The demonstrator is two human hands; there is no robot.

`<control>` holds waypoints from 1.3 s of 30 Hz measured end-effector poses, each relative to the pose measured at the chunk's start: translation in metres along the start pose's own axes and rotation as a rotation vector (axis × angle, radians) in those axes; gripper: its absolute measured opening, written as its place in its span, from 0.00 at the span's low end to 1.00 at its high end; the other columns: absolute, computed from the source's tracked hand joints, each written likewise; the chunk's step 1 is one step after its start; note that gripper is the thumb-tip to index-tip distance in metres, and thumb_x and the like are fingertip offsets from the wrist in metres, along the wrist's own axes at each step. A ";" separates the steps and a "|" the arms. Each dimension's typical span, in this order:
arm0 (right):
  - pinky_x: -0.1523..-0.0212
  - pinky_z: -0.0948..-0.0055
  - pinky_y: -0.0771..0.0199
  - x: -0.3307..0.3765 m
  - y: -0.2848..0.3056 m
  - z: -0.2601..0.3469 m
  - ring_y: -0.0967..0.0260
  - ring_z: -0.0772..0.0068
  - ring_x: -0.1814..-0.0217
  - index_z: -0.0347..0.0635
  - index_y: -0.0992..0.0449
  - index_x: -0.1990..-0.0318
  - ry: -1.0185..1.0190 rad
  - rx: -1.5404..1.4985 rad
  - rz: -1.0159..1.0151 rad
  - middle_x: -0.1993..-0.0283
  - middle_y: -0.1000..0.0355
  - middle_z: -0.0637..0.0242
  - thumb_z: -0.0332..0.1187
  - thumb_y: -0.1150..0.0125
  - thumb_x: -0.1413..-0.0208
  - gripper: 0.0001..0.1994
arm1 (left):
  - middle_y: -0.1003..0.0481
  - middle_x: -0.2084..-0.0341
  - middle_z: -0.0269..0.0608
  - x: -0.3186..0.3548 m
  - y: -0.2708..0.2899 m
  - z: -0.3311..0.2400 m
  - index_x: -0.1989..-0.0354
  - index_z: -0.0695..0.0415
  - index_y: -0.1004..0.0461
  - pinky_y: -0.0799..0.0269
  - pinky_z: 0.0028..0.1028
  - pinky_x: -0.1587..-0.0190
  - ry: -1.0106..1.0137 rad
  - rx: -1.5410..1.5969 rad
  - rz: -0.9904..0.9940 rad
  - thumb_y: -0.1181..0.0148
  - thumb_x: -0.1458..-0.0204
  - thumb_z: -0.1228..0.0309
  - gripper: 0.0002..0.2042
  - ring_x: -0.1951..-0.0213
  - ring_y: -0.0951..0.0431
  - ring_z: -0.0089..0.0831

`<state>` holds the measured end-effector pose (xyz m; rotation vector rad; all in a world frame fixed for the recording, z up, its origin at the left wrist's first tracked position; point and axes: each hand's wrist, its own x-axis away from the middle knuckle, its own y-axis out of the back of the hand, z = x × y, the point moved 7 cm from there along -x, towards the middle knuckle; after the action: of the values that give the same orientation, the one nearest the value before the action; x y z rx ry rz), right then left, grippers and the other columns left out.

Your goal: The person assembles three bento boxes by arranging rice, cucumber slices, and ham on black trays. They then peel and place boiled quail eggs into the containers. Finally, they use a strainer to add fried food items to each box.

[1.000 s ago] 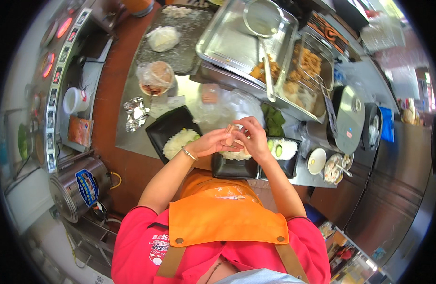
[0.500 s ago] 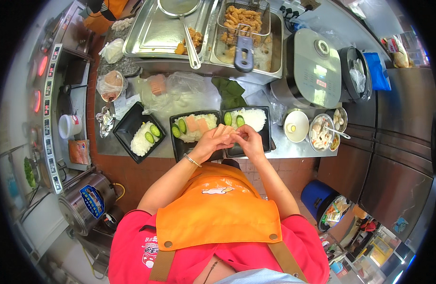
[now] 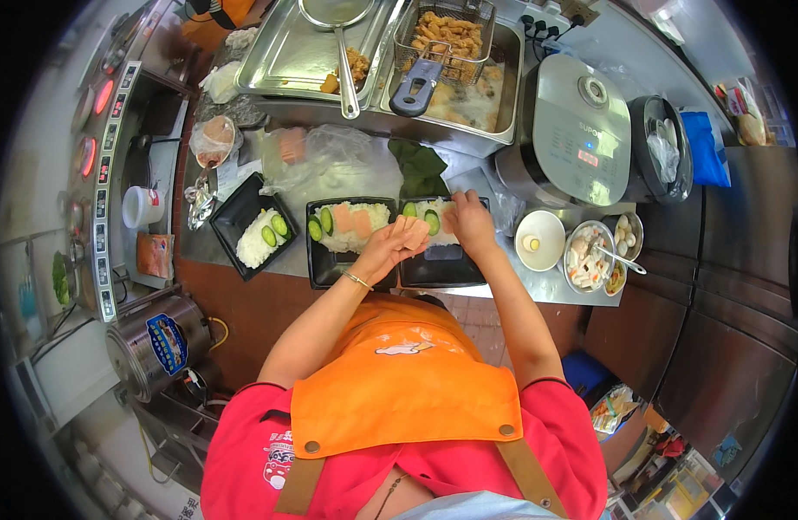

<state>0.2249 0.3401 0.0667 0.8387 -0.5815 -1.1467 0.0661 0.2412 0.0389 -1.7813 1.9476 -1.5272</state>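
Note:
My left hand [image 3: 380, 261], palm up with the fingers partly curled, holds pink ham slices [image 3: 410, 231] over the gap between two black trays. At the right black tray [image 3: 442, 275], my right hand [image 3: 473, 227] reaches down with its fingers on another ham slice [image 3: 448, 221], which rests against the white rice beside two cucumber slices [image 3: 432, 220]; the hand hides part of that rice. The middle black tray [image 3: 324, 270] holds rice [image 3: 350, 243] with cucumber and two pieces of ham. Farther left, a tilted black tray [image 3: 234, 215] has rice and cucumber only.
Behind the trays lie dark green sheets [image 3: 418, 167] and a clear plastic bag [image 3: 334, 160]. A fryer basket [image 3: 447, 43] of fried pieces and a steel tray [image 3: 273, 65] stand at the back. To the right are a rice cooker [image 3: 581, 130], a white bowl [image 3: 542, 227] and food bowls.
My hands have come apart. The right one has moved right and down to the right tray's rice with a ham slice, while the left stays with the other slices. The fryer basket's handle has swung left.

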 end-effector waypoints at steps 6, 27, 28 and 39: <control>0.67 0.67 0.26 0.041 -0.022 0.004 0.25 0.59 0.71 0.34 0.25 0.63 -0.306 -0.538 0.214 0.70 0.25 0.55 0.35 0.35 0.48 0.12 | 0.28 0.51 0.44 -0.013 -0.001 0.023 0.45 0.64 0.35 0.27 0.31 0.47 -0.010 -0.032 -0.144 0.45 0.41 0.73 0.17 0.48 0.25 0.32; 0.66 0.62 0.29 0.021 -0.011 0.090 0.29 0.58 0.67 0.37 0.22 0.63 0.142 -0.232 0.227 0.68 0.26 0.56 0.35 0.36 0.47 0.10 | 0.32 0.45 0.54 0.094 0.020 0.005 0.37 0.65 0.45 0.27 0.37 0.43 -0.283 0.210 -0.078 0.57 0.35 0.72 0.20 0.44 0.28 0.45; 0.67 0.66 0.29 0.033 -0.039 0.098 0.29 0.61 0.69 0.37 0.22 0.63 -0.058 -0.482 0.436 0.68 0.25 0.57 0.34 0.35 0.48 0.10 | 0.32 0.45 0.54 0.097 0.024 0.003 0.37 0.63 0.44 0.28 0.37 0.43 -0.310 0.164 -0.081 0.54 0.35 0.69 0.20 0.45 0.27 0.43; 0.67 0.61 0.28 0.001 -0.201 0.288 0.27 0.51 0.69 0.36 0.24 0.70 0.104 -0.383 0.578 0.73 0.26 0.53 0.34 0.36 0.50 0.09 | 0.27 0.51 0.52 0.209 0.201 -0.049 0.43 0.64 0.37 0.27 0.34 0.49 -0.587 0.139 -0.742 0.60 0.34 0.54 0.24 0.50 0.25 0.35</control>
<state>-0.1069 0.2253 0.0668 0.3577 -0.4558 -0.6468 -0.1717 0.0684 0.0334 -2.6415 0.9311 -1.0118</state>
